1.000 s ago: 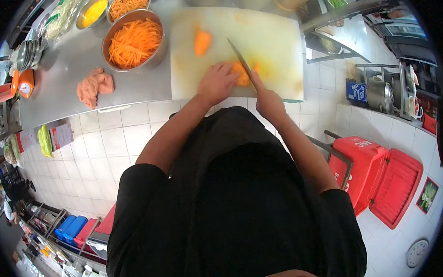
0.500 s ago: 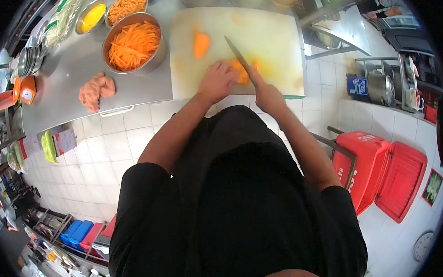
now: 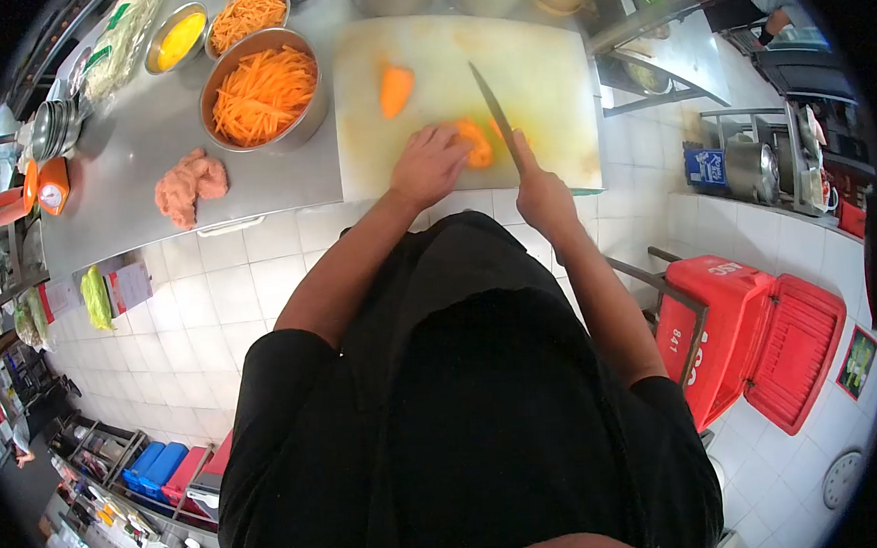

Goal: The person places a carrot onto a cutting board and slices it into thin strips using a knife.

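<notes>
One knife (image 3: 490, 98), mid-slicing.
Right hand (image 3: 546, 204) has its grip closed round the knife's handle; left hand (image 3: 428, 165) holds the orange vegetable (image 3: 478, 148) on the cutting board (image 3: 547, 70), just beside the blade. Another cut seems to call for tucked fingertips and a steady hold.

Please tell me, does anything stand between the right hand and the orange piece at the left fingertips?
Yes, the knife, held in the right hand: its blade slants just right of the orange piece. Nothing visible stands between the left hand and that piece.
</notes>
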A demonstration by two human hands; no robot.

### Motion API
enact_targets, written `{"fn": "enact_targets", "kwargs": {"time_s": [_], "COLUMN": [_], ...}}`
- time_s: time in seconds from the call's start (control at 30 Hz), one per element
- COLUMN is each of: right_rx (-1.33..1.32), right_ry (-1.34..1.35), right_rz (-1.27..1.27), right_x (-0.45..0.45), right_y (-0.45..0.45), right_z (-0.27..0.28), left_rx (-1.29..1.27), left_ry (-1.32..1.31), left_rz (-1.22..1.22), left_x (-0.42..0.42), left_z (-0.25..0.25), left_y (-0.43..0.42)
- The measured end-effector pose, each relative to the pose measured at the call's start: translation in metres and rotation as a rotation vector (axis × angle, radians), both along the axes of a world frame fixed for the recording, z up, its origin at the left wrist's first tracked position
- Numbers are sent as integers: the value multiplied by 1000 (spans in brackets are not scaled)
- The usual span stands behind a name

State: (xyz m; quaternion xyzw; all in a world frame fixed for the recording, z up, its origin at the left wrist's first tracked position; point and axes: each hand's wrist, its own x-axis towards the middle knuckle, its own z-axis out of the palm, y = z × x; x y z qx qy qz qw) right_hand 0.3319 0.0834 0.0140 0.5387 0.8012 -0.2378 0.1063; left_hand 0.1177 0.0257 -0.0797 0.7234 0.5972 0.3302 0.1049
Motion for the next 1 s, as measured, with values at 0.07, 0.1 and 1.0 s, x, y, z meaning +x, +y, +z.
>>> {"fn": "enact_targets", "kwargs": {"time_s": [0.07,0.1,1.0], "right_rx": [25,38,-70], "right_ry": [-26,-40,-68], "right_rz": [-50,-76,157], "right_x": [1,3,25], "right_y": [0,1,36], "right_z": [2,3,4], "left_rx": [-1,-9,-43], "left_ry": [0,3,14], "left_rz": [-5,-10,-1], "left_x": [-1,-1,2], "left_z": [-1,-3,-8], "left_y": [1,2,1]}}
